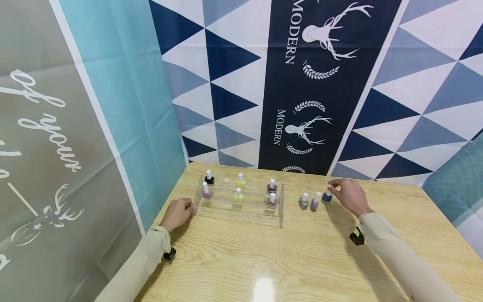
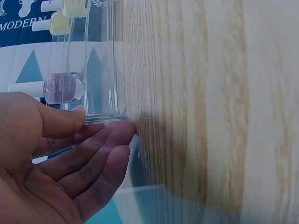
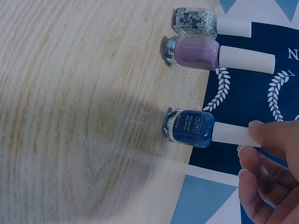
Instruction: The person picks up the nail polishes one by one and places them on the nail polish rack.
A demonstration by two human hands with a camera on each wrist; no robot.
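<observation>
My right hand [image 1: 351, 196] pinches the white cap of a dark blue nail polish bottle [image 3: 189, 128], which is upright at the table. Left of it stand a mauve nail polish bottle [image 3: 197, 52] and a clear bottle with dark flecks [image 3: 194, 22]. My left hand [image 1: 178, 214] grips the left end of a clear tiered display rack [image 1: 237, 211], thumb and fingers at its end panel. On the rack stand a black bottle [image 1: 209, 180], a purple one [image 1: 206, 192], two yellow ones [image 1: 240, 183], a dark plum one [image 1: 271, 187] and a brownish one [image 1: 271, 202].
The wooden table [image 1: 226, 256] stretches in front of the rack and to the right. A patterned cloth [image 1: 234, 84] hangs behind it, with another cloth [image 1: 143, 105] along the left side. Black wrist devices [image 1: 357, 237] sit under both sleeves.
</observation>
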